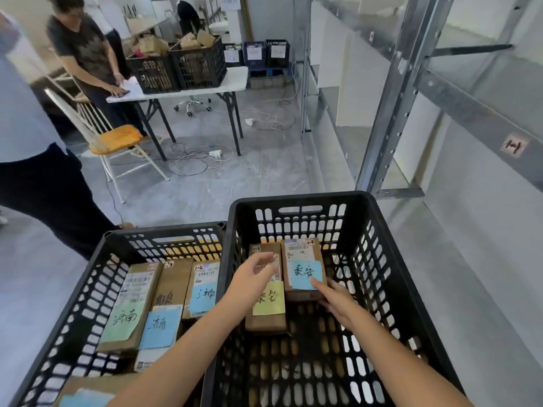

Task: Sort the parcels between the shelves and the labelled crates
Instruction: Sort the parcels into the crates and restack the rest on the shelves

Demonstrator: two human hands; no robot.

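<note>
On my feed, a bystander's dark trouser leg (pixel 44 183) stood at the far left, just beyond the left crate (pixel 88 292). That black lattice crate held a green-noted parcel (pixel 129 306), a blue-noted parcel (pixel 161 327) and a third parcel (pixel 202 289), lying side by side flat on its floor, with another box partly in view at the near edge. My left forearm crossed over the wall shared by the two crates, and the left hand (pixel 252 277) sat low over the far half of the yellow-noted parcel (pixel 269 306) with its fingers loose and released, holding nothing; I could not tell whether it touched the cardboard. That parcel lay flat in the right crate (pixel 299 198), touching the sky-noted parcel (pixel 302 268) beside it. The right hand (pixel 335 298) came in from the near right and grasped the sky-noted parcel at its near right corner, one finger on the note's edge and the thumb against the parcel's end. The near half of the right crate's floor was bare, as was the strip along its right wall. Right of the crate ran pale floor (pixel 470 289), bounded by the grey shelf upright (pixel 390 113) just behind the crate's far right corner.
</note>
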